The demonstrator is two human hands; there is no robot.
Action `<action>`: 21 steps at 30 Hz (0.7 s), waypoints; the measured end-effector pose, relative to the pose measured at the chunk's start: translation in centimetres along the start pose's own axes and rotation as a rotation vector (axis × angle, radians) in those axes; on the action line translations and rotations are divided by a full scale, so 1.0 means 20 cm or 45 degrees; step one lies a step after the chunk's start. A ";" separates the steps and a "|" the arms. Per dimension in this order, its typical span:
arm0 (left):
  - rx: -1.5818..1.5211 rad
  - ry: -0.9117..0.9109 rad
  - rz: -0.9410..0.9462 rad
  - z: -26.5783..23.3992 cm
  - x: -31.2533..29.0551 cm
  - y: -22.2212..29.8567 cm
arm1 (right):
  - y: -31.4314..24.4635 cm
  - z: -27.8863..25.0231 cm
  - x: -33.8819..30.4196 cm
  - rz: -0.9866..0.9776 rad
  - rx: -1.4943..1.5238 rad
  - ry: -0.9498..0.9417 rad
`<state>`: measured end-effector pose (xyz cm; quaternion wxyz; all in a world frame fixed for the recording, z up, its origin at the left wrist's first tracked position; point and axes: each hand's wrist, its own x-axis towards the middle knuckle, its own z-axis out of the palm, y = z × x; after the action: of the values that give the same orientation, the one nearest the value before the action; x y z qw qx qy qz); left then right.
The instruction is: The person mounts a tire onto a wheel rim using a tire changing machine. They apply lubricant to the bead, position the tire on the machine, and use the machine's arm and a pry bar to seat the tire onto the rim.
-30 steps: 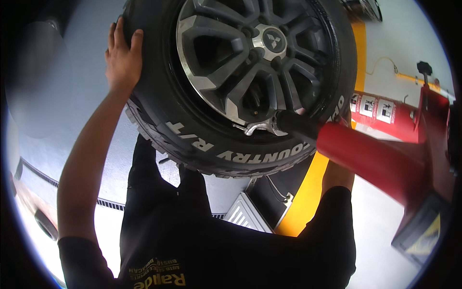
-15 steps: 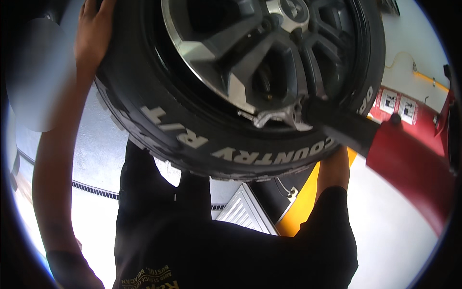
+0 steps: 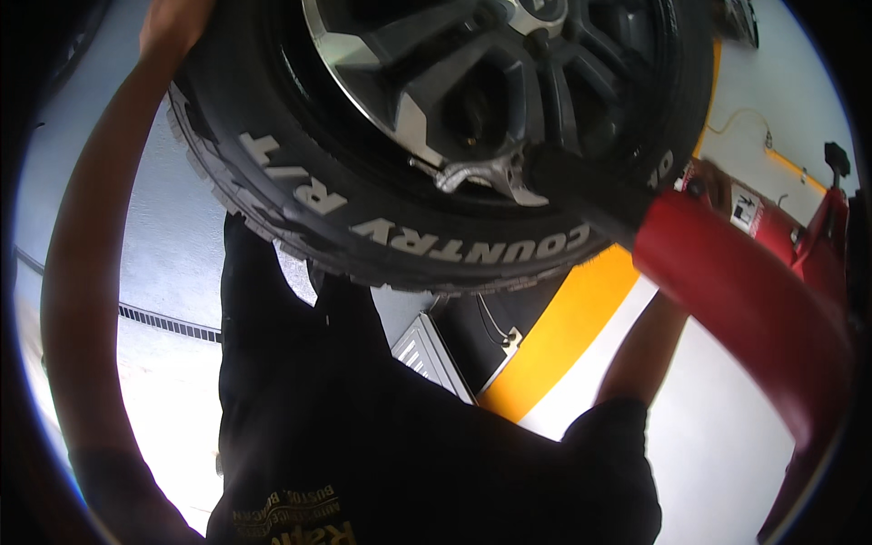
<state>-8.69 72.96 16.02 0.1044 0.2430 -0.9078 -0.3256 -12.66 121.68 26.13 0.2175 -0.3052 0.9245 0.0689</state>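
Observation:
A large black tire (image 3: 300, 195) with raised white lettering fills the upper middle, around a grey and silver alloy wheel (image 3: 513, 100). My left hand (image 3: 174, 25) rests flat on the tire's outer tread at the top left; the picture's edge cuts off its fingertips. A silver mounting head (image 3: 481, 177) on a dark shaft sits at the rim's edge, between rim and tire. A red machine arm (image 3: 727, 272) runs from that shaft to the lower right. My right forearm passes behind the arm, and my right hand (image 3: 715, 186) shows partly beyond it, fingers unclear.
A red cylindrical tank (image 3: 772, 227) stands behind the red arm at the right. Below the tire are a yellow panel (image 3: 554, 331), a ridged metal plate (image 3: 427, 354) and a cable. A floor drain grate (image 3: 173, 322) crosses the pale floor at the left.
My right hand has gone from under the tire's near edge to behind the red arm, further right. The tire and arm appear shifted up and left in view. My left hand stays on the tread.

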 end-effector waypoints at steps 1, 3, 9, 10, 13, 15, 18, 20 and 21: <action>0.004 -0.084 0.011 -0.03 0.00 0.01 | -0.01 0.01 -0.01 0.000 0.012 0.004; 0.163 -0.089 0.072 -0.13 -0.17 0.20 | 0.00 0.03 -0.02 -0.010 0.000 -0.001; 0.027 0.073 -0.053 0.01 0.00 0.04 | 0.20 -0.01 -0.05 0.129 -0.214 0.027; 0.061 0.032 0.026 0.03 0.04 -0.04 | 0.23 -0.02 -0.08 0.159 -0.241 0.022; 0.125 -0.017 0.081 0.04 0.06 -0.03 | 0.28 -0.01 -0.12 0.206 -0.295 -0.008; 0.130 -0.038 0.088 0.02 0.04 0.00 | 0.29 0.03 -0.17 0.230 -0.327 -0.027; 0.121 -0.046 0.120 0.00 0.01 0.00 | 0.31 0.09 -0.23 0.218 -0.384 -0.073; 0.101 -0.029 0.167 0.03 0.04 -0.01 | 0.32 0.08 -0.30 0.228 -0.442 -0.111; 0.106 -0.017 0.185 0.03 0.04 -0.03 | 0.35 0.10 -0.25 0.195 -0.458 -0.124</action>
<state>-9.36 72.44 15.24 0.1116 0.1784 -0.9365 -0.2806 -12.45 130.51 26.57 0.1980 -0.2642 0.9063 0.2639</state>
